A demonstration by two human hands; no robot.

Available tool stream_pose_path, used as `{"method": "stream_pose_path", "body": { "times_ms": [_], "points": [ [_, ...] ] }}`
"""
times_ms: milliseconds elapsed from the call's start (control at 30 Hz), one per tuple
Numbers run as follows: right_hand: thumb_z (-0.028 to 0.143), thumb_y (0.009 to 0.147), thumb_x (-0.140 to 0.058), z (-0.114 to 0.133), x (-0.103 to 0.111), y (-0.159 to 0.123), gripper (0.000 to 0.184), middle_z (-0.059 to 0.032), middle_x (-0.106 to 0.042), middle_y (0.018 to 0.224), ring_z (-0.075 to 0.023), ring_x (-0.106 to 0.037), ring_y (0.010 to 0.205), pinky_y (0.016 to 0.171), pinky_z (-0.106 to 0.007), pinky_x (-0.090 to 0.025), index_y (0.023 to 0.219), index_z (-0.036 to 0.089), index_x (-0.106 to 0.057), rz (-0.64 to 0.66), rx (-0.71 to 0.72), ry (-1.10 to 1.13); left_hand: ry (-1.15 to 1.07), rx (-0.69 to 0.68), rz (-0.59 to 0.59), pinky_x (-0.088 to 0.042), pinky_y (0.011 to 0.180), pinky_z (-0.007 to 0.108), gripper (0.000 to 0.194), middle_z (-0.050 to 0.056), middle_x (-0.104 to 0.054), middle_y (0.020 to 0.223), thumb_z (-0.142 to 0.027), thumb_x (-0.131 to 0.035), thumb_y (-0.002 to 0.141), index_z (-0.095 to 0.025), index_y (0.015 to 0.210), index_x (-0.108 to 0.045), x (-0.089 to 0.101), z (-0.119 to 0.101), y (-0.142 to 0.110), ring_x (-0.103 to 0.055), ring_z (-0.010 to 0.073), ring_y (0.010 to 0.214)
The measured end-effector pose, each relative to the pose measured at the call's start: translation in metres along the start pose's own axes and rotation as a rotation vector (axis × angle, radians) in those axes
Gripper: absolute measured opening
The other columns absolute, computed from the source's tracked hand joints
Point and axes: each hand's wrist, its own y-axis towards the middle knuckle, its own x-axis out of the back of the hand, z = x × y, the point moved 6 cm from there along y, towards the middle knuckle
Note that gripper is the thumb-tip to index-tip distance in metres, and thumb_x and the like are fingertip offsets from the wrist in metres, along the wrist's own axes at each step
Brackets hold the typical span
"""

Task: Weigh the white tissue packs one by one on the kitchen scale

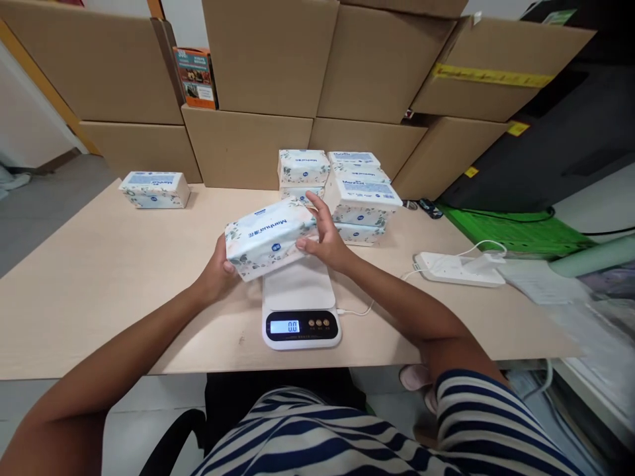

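Observation:
Between my two hands a white floral tissue pack (270, 235) is held tilted, its left end lower than its right, above a white digital scale (297, 291). My left hand (218, 271) grips the pack's left end, with the thumb at the near corner. At the right end my right hand (327, 238) clasps it, thumb on the front face and fingers over the top. The scale's lit display (285, 326) reads 0.0. Behind the held pack stand stacked tissue packs (364, 192), partly covered by my right hand. Another tissue pack (155, 190) lies alone at the far left.
Cardboard boxes (268, 59) form a wall along the back, with an orange printed box (196, 76) among them. A white power strip (461, 270) lies at the right, near a green sheet (501, 231). A cable (360, 312) runs from the scale's right side.

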Motion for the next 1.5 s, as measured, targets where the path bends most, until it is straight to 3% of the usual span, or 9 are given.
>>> {"method": "stream_pose_path", "body": {
  "times_ms": [167, 300, 433, 533, 633, 833, 1000, 1133, 1500],
  "points": [
    [0.096, 0.066, -0.084, -0.012, -0.018, 0.008, 0.139, -0.0149, -0.042, 0.182, -0.0394, -0.034, 0.176, 0.137, -0.062, -0.045, 0.179, 0.038, -0.026, 0.055, -0.068, 0.023, 0.021, 0.176, -0.134, -0.039, 0.141, 0.071, 0.134, 0.015, -0.046, 0.177, -0.094, -0.095, 0.058, -0.04, 0.166, -0.037, 0.01, 0.007, -0.003, -0.04, 0.051, 0.17],
    [0.079, 0.086, -0.081, -0.022, 0.001, -0.019, 0.103, -0.0135, -0.047, 0.181, -0.0395, -0.045, 0.17, 0.136, -0.067, -0.046, 0.173, 0.036, -0.044, 0.063, -0.076, -0.203, -0.061, 0.369, -0.191, -0.049, 0.134, 0.07, 0.114, 0.015, -0.062, 0.162, -0.067, -0.109, 0.06, -0.033, 0.152, -0.049, 0.007, 0.008, -0.001, -0.059, 0.0467, 0.157],
    [0.059, 0.104, -0.067, -0.031, 0.059, -0.075, 0.054, -0.013, -0.065, 0.163, -0.0372, -0.061, 0.156, 0.132, -0.069, -0.051, 0.153, 0.036, -0.066, -0.252, 0.113, -0.557, 0.03, 0.367, -0.267, -0.051, 0.131, 0.072, 0.106, 0.014, -0.069, 0.148, -0.06, -0.11, 0.056, -0.028, 0.141, -0.055, 0.033, 0.005, 0.019, -0.065, 0.0456, 0.148],
    [0.049, 0.104, -0.069, -0.044, 0.097, -0.117, 0.046, -0.0154, -0.069, 0.154, -0.0373, -0.066, 0.147, 0.121, -0.068, -0.06, 0.147, 0.032, -0.069, -0.512, 0.212, -0.7, 0.279, 0.354, -0.241, -0.051, 0.132, 0.067, 0.11, 0.015, -0.067, 0.151, -0.057, -0.11, 0.052, -0.025, 0.141, -0.054, 0.062, 0.017, 0.048, -0.063, 0.0454, 0.15],
    [0.047, 0.104, -0.068, -0.057, 0.119, -0.134, 0.047, -0.0184, -0.064, 0.156, -0.0366, -0.071, 0.139, 0.113, -0.065, -0.064, 0.147, 0.027, -0.067, -0.678, 0.202, -0.695, 0.436, 0.436, -0.115, -0.05, 0.133, 0.063, 0.114, 0.019, -0.062, 0.162, -0.057, -0.107, 0.056, -0.023, 0.148, -0.049, 0.071, 0.042, 0.084, -0.059, 0.0451, 0.155],
    [0.049, 0.104, -0.068, -0.059, 0.129, -0.126, 0.049, -0.0169, -0.062, 0.157, -0.0334, -0.073, 0.135, 0.106, -0.058, -0.067, 0.149, 0.03, -0.065, -0.829, 0.219, -0.626, 0.566, 0.438, 0.124, -0.05, 0.132, 0.059, 0.112, 0.021, -0.058, 0.17, -0.062, -0.096, 0.071, -0.021, 0.162, -0.045, 0.026, 0.065, 0.143, -0.057, 0.0433, 0.158],
    [0.043, 0.105, -0.068, -0.051, 0.136, -0.132, 0.05, -0.0163, -0.062, 0.158, -0.0309, -0.076, 0.13, 0.103, -0.054, -0.068, 0.153, 0.032, -0.062, -0.844, 0.292, -0.678, 0.889, 0.382, 0.221, -0.048, 0.131, 0.058, 0.085, 0.019, -0.06, 0.171, -0.067, -0.067, 0.099, -0.021, 0.169, -0.051, -0.026, 0.065, 0.154, -0.054, 0.0458, 0.162],
    [0.043, 0.106, -0.069, -0.048, 0.142, -0.135, 0.049, -0.016, -0.062, 0.157, -0.0292, -0.077, 0.126, 0.102, -0.053, -0.068, 0.153, 0.032, -0.062, -0.861, 0.317, -0.706, 1.008, 0.319, 0.207, -0.032, 0.141, 0.06, 0.076, 0.023, -0.039, 0.185, -0.055, -0.043, 0.111, -0.011, 0.173, -0.046, -0.056, 0.066, 0.152, -0.037, 0.0444, 0.173],
    [0.045, 0.109, -0.065, -0.043, 0.137, -0.135, 0.044, -0.0162, -0.064, 0.155, -0.0311, -0.075, 0.13, 0.102, -0.054, -0.068, 0.151, 0.031, -0.066, -0.827, 0.336, -0.682, 1.107, 0.267, 0.169, -0.046, 0.13, 0.053, 0.051, 0.017, -0.061, 0.168, -0.048, -0.039, 0.116, -0.019, 0.142, -0.072, -0.066, 0.059, 0.142, -0.058, 0.039, 0.155]
  ]
}}
